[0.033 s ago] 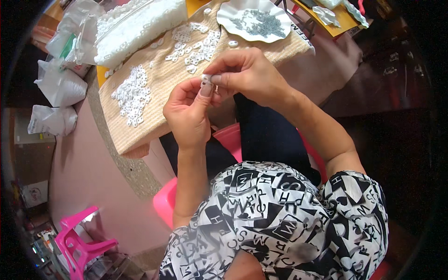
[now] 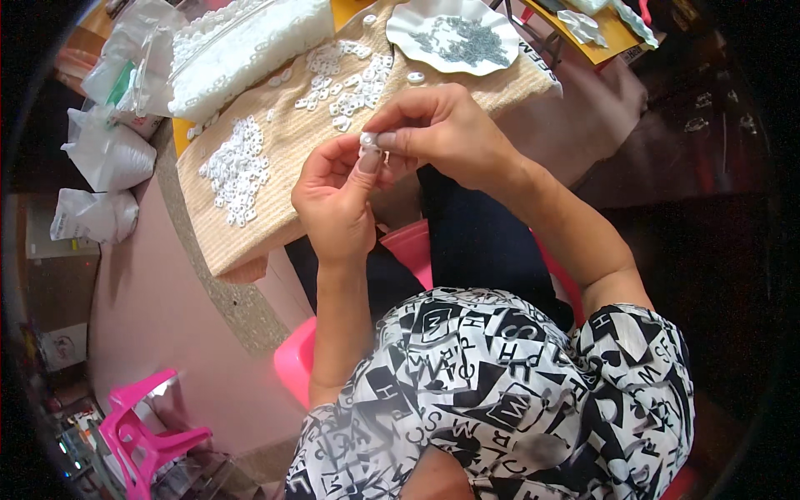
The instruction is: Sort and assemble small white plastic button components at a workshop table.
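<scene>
Between thumb and fingers, my left hand [image 2: 340, 193] pinches a small white plastic piece [image 2: 367, 142] with a hole in it. My right hand [image 2: 450, 133] closes on the same piece from the right, thumb and forefinger at its upper end. Whether a tiny part sits between the right fingertips is hidden. Beyond the hands, loose white plastic pieces [image 2: 358, 90] are scattered on a tan striped cloth [image 2: 283, 150]. A denser pile of white pieces [image 2: 236, 171] lies to the left. Small dark grey pins [image 2: 471, 43] rest in a white wavy-rimmed dish [image 2: 408, 58] at the back.
A large clear bag of white pieces [image 2: 250, 54] lies along the table's far left. Several filled plastic bags [image 2: 108, 154] stand beyond the left edge. A pink stool [image 2: 142, 425] is on the floor at lower left. An orange table [image 2: 596, 46] stands far right.
Both hands keep almost the same place. The white piece between the fingertips looks slightly turned.
</scene>
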Demonstrator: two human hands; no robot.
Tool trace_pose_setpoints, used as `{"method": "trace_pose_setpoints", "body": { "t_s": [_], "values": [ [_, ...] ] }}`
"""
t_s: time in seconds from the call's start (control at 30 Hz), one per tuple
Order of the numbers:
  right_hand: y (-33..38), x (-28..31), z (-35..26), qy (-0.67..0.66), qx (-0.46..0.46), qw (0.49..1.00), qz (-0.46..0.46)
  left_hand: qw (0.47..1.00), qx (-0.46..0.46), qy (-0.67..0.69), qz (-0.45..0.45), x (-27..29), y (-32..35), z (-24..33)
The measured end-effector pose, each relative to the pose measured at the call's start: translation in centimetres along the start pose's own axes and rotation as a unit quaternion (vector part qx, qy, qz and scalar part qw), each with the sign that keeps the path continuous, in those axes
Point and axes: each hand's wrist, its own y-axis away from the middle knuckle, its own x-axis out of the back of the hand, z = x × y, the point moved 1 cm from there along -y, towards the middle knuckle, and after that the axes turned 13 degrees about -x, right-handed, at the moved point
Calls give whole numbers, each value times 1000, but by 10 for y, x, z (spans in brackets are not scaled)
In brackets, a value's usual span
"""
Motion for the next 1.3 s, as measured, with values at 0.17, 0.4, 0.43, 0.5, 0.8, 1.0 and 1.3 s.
{"method": "trace_pose_setpoints", "body": {
  "t_s": [0.17, 0.4, 0.43, 0.5, 0.8, 1.0, 1.3],
  "values": [
    [3, 4, -8, 12, -28, 999, -16, 997, -63, 24, -32, -1, 0, 0],
    [8, 2, -10, -16, -22, 999, -35, 983, -151, 17, -105, 3, 1, 0],
    [9, 1, -11, 0, -21, 999, -29, 983, -150, 17, -105, 4, 1, -1],
    [10, 0, -11, -3, -21, 999, -31, 972, -199, -30, -126, 7, 0, -2],
    [13, -5, -12, 19, -19, 999, -26, 957, -258, -61, -116, 7, 0, -4],
    [11, -5, -10, 49, -27, 998, -12, 953, -275, -74, -107, 5, 1, -7],
    [10, -6, -2, 28, -40, 999, -22, 964, -242, -90, -70, 11, 6, -15]
  ]
}}
